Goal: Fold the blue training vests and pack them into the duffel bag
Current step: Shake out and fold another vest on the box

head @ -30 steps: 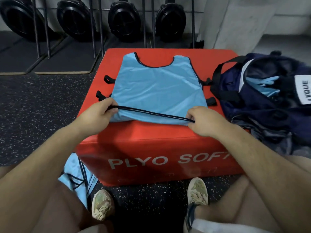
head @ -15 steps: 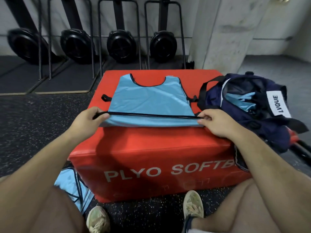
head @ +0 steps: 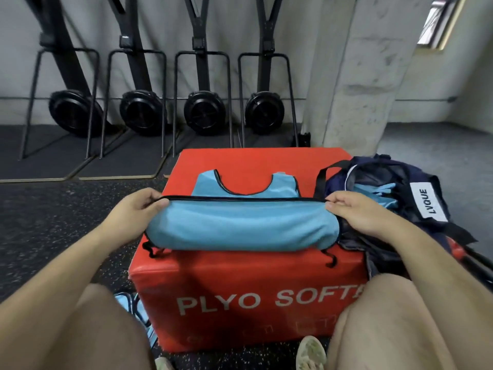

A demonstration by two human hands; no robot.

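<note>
Blue vest [head: 240,228] mid-frame on red plyo box [head: 266,289], hem stretched left-right; left hand [head: 136,212] and right hand [head: 357,212] each pinch a hem corner. Neckline lies beyond hem (fold goes away). Duffel bag [head: 400,204] touches right hand, nearer.

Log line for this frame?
phase: folding | left hand: grips hem | right hand: grips hem | light-blue black-trimmed fabric vest: hem raised over red padded plyo box | navy fabric duffel bag: open
</note>
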